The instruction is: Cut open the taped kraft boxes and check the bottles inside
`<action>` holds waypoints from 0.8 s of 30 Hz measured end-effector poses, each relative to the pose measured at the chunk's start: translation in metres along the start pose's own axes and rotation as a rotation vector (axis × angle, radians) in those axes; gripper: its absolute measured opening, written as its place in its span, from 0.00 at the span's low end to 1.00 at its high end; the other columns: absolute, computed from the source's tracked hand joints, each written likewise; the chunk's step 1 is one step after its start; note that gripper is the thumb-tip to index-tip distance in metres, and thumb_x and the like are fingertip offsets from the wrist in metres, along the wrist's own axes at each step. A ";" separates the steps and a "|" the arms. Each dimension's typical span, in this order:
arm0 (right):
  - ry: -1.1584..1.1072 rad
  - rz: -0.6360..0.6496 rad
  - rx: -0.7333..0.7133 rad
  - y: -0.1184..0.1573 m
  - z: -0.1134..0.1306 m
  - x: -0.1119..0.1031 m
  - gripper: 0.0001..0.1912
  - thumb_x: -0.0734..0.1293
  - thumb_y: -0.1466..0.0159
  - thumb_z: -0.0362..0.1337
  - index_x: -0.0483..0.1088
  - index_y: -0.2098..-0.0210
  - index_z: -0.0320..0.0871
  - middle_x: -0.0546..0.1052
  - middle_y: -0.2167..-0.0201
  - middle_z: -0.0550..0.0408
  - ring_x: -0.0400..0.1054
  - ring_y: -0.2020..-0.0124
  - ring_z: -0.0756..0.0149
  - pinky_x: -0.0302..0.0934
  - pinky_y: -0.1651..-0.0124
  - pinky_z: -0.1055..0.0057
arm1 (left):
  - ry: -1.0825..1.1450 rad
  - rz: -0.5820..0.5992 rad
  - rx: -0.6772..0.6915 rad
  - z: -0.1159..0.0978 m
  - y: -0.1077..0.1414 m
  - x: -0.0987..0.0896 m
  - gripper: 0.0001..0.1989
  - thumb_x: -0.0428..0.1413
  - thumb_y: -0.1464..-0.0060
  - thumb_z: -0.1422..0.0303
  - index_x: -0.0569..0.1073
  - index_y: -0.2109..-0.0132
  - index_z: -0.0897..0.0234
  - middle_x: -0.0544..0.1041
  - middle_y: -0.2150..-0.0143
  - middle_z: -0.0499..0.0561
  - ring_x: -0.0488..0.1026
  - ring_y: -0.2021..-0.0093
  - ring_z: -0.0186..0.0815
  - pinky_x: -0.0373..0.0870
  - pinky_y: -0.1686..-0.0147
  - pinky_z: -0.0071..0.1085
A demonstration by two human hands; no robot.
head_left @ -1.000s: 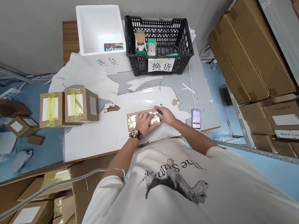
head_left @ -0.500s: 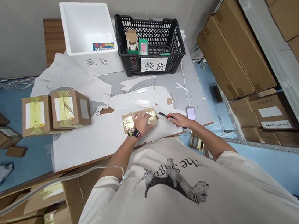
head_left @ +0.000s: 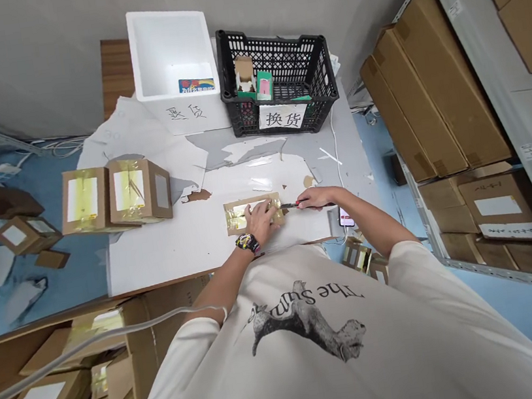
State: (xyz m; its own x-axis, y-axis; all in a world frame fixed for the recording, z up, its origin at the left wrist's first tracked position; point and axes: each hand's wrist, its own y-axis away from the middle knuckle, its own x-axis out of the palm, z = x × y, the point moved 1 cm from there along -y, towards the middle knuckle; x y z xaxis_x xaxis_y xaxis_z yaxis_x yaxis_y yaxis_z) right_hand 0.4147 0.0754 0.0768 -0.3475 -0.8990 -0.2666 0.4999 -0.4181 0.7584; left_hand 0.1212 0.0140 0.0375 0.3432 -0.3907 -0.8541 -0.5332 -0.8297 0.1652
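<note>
A small flat cardboard box (head_left: 236,222) with yellowish tape lies near the table's front edge. My left hand (head_left: 260,222) rests on top of it, palm down with fingers spread, a watch on the wrist. To its right, my right hand (head_left: 314,198) is closed round a red and black utility knife (head_left: 302,201). The dark blade points left and meets the box's right end; whether it has gone into the tape cannot be made out.
Two taped cartons (head_left: 139,191) stand at the table's left. Along the back are a white foam box (head_left: 171,54) and a black crate (head_left: 276,59). A phone (head_left: 346,216) lies right of my right hand. Shelves with cartons (head_left: 452,81) rise at the right.
My right hand has brought the knife left, so its blade now reaches the box's right end. My left hand stays on the box. The camera view has shifted slightly.
</note>
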 end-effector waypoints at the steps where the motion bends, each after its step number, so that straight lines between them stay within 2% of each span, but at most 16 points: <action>1: 0.011 0.031 0.005 -0.001 0.001 -0.007 0.25 0.72 0.27 0.62 0.77 0.55 0.45 0.73 0.76 0.61 0.68 0.76 0.66 0.61 0.67 0.72 | -0.001 0.011 0.003 0.000 -0.001 0.000 0.27 0.71 0.42 0.70 0.80 0.36 0.54 0.68 0.19 0.62 0.66 0.23 0.61 0.44 0.21 0.72; 6: 0.072 0.088 0.027 -0.017 0.016 -0.026 0.24 0.73 0.28 0.60 0.79 0.52 0.45 0.73 0.76 0.62 0.67 0.77 0.68 0.59 0.68 0.72 | 0.004 0.046 0.026 0.002 -0.007 -0.002 0.26 0.71 0.42 0.70 0.80 0.37 0.55 0.69 0.19 0.63 0.65 0.21 0.62 0.45 0.22 0.77; 11: 0.151 0.131 0.113 -0.032 0.022 -0.031 0.21 0.75 0.28 0.56 0.81 0.50 0.46 0.72 0.77 0.63 0.66 0.78 0.68 0.58 0.69 0.72 | 0.010 0.043 0.035 0.003 -0.005 -0.001 0.24 0.72 0.42 0.70 0.81 0.39 0.54 0.68 0.19 0.63 0.63 0.21 0.61 0.44 0.22 0.78; 18: 0.080 0.255 0.079 -0.042 0.022 -0.030 0.24 0.77 0.30 0.59 0.81 0.51 0.44 0.72 0.76 0.63 0.67 0.76 0.68 0.58 0.68 0.72 | 0.004 0.070 0.016 0.000 -0.004 -0.004 0.23 0.71 0.41 0.70 0.81 0.40 0.55 0.68 0.18 0.64 0.64 0.20 0.61 0.45 0.23 0.79; 21: 0.053 0.276 0.061 -0.039 0.021 -0.029 0.26 0.77 0.32 0.61 0.81 0.52 0.44 0.72 0.77 0.63 0.66 0.77 0.68 0.57 0.69 0.72 | 0.003 0.070 0.028 -0.001 -0.002 -0.005 0.22 0.71 0.41 0.71 0.80 0.41 0.55 0.67 0.18 0.64 0.64 0.20 0.60 0.45 0.23 0.79; 24: 0.015 0.222 0.030 -0.022 0.007 -0.029 0.26 0.78 0.33 0.62 0.80 0.55 0.44 0.73 0.76 0.61 0.66 0.76 0.67 0.58 0.68 0.71 | 0.029 0.048 0.020 0.001 0.000 -0.003 0.23 0.70 0.41 0.71 0.80 0.40 0.55 0.69 0.19 0.63 0.66 0.20 0.60 0.45 0.22 0.78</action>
State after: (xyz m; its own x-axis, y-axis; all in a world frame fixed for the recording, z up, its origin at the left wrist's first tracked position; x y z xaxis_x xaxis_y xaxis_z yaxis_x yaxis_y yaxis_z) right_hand 0.4082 0.1114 0.0719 -0.2198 -0.9704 -0.0998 0.5389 -0.2061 0.8168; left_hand 0.1193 0.0154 0.0402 0.3391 -0.4417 -0.8306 -0.5648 -0.8017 0.1957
